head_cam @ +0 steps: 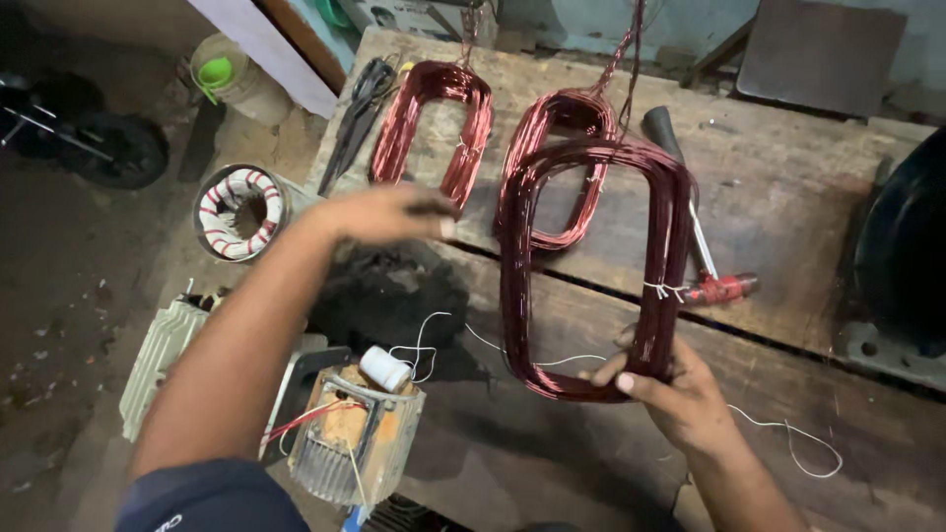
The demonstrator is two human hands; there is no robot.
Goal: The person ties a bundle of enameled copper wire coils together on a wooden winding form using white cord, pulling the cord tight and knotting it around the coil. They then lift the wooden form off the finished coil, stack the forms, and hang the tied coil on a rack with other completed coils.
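My right hand [658,389] grips the lower right bend of a large oval coil of red-brown copper wire [517,286], held upright above the wooden bench [788,187]. A white thread tie wraps the coil's right side. My left hand [389,212] hovers flat over the bench with fingers together, holding nothing, near a second copper coil [394,133] lying flat at the back. A third coil [567,110] lies behind the held one. Loose white string [793,438] trails across the bench.
A hammer with a red head [724,288] lies right of the coils. Black pliers [357,113] rest at the bench's left edge. Below on the floor are a wound motor stator [239,212], a motor housing [355,433] with a white spool, and a green-lidded tub [219,71].
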